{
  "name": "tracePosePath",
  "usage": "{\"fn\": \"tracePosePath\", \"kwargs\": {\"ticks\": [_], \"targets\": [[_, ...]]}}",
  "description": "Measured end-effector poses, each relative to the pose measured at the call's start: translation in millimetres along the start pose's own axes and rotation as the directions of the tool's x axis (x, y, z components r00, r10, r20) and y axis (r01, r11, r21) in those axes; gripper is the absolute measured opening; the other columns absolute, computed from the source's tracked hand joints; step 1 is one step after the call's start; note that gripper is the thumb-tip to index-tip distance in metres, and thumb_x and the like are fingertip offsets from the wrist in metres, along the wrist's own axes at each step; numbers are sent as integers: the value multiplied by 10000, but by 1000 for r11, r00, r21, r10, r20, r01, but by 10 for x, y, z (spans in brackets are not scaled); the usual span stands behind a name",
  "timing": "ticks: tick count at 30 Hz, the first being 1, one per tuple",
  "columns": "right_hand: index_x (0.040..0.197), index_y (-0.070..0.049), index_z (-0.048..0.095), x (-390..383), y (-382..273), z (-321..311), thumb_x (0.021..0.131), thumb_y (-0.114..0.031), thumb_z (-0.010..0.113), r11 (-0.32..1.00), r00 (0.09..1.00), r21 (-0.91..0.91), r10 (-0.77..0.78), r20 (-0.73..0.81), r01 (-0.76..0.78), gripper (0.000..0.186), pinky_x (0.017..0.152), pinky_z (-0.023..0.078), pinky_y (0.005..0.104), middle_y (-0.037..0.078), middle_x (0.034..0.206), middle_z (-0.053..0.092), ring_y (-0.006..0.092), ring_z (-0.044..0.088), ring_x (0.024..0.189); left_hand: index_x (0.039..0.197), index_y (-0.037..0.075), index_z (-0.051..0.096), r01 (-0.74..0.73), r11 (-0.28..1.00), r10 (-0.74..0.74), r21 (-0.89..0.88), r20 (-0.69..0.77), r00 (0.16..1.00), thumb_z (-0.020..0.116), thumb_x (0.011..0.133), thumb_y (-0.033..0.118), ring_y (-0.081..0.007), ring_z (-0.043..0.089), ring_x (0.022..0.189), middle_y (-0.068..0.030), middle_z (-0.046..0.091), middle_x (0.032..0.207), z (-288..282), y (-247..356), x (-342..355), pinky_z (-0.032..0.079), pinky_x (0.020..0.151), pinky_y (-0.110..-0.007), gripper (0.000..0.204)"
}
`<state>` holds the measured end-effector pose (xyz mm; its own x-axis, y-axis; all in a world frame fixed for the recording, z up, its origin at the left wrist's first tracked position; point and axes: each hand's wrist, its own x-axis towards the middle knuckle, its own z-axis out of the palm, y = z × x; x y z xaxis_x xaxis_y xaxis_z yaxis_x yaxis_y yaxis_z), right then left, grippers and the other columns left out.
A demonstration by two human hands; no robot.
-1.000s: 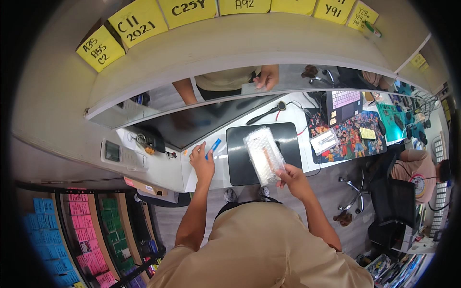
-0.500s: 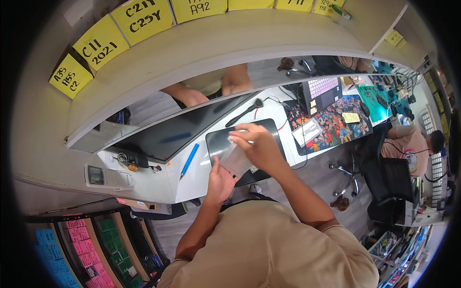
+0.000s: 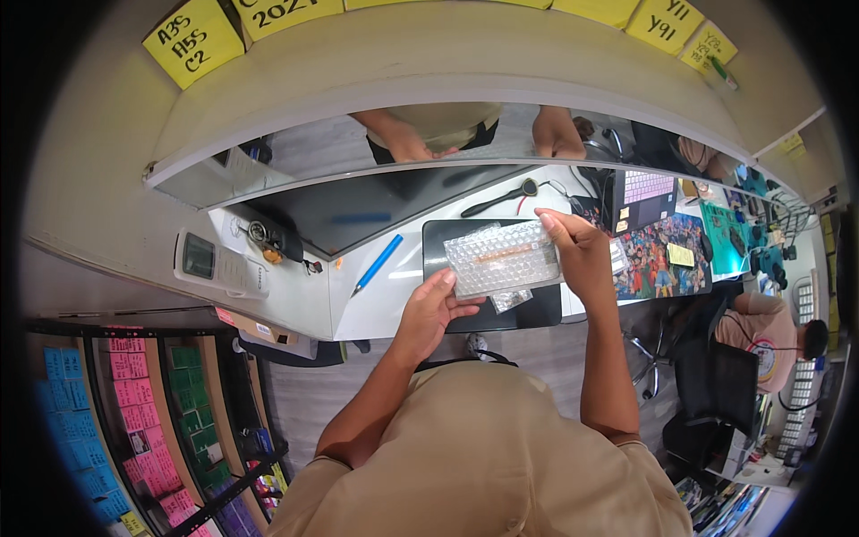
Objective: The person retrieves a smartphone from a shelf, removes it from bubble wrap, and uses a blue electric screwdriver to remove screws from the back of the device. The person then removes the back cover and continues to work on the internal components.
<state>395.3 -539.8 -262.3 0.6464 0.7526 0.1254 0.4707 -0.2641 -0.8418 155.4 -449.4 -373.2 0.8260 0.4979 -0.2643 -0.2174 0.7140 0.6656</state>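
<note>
"Holding a clear bubble-wrap packet (image 3: 488,273) between both hands, you have it over the middle of the black mat (image 3: 437,240), its right end reaching toward the mat's right edge."

"And how do your fingers stand on it?"

"Your left hand (image 3: 428,315) has the packet's near left corner: thumb on top, the fingers bent loosely under the near edge. Your right hand (image 3: 580,258) pinches the right end, with the thumb at the far right corner; how your other right fingers sit behind the wrap, I cannot tell."

"Can you make out what is inside your packet?"

"You can see a thin orange-brown strip (image 3: 506,254) through the bubbles, running lengthwise; the rest is too blurred. A crinkled clear plastic piece (image 3: 512,300) shows past the near edge, above the mat's near side, and whether it joins your packet is unclear."

"What lies around you on the white bench (image 3: 353,309)?"

"Left of the mat you have a blue pen-shaped tool (image 3: 378,264), its dark tip toward the bench's near edge. Beyond the mat's far edge lies a black-handled tool with a round head (image 3: 498,202). To your right, a patterned desk mat (image 3: 642,267) carries a yellow sticky note (image 3: 681,255) near its right edge, with a laptop (image 3: 646,208) at its far edge."
</note>
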Motion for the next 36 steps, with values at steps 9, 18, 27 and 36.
{"fn": "tracePosePath", "kwargs": {"ticks": [9, 18, 27, 36], "targets": [[1248, -44, 795, 11, -285, -163, 1049, -233, 707, 987, 986, -72, -133, 98, 141, 288, 730, 472, 274, 46, 822, 666, 93, 574, 771, 1521, 29, 452, 62, 977, -71, -203, -37, 997, 469, 1156, 266, -277, 703, 1165, -143, 648, 1372, 41, -117, 86, 584, 964, -397, 436], [1315, -53, 771, -235, 454, -536, 1100, -330, 632, 921, 964, 307, 263, -38, -239, 377, 684, 407, 190, -16, 967, 750, 11, 569, 798, 1409, -17, 578, -45, 978, 77, 202, -157, 985, 633, 1069, 324, -212, 733, 1040, -133, 737, 1210, 280, 228, -62, 576, 883, -325, 484], [1400, -7, 614, -755, 933, -360, 1029, -269, 697, 645, 832, 526, 451, 323, -554, 462, 860, 578, 333, 81, 1276, 715, 190, 715, 1019, 1405, -64, 592, -130, 946, 184, 298, -162, 970, 655, 1071, 273, -208, 760, 951, -142, 757, 1132, 438, 428, -138, 584, 795, -304, 480], [1339, -87, 728, -994, 446, 168, 933, -98, 749, 903, 869, 164, -428, 246, 398, 407, 1060, 492, 421, 117, 1375, 661, 307, 630, 1223, 1691, 54, 246, -222, 911, 149, -347, -225, 963, 337, 1135, 595, -322, 421, 1515, -146, 351, 1687, 344, 396, -51, 352, 1239, -501, 781]]}}
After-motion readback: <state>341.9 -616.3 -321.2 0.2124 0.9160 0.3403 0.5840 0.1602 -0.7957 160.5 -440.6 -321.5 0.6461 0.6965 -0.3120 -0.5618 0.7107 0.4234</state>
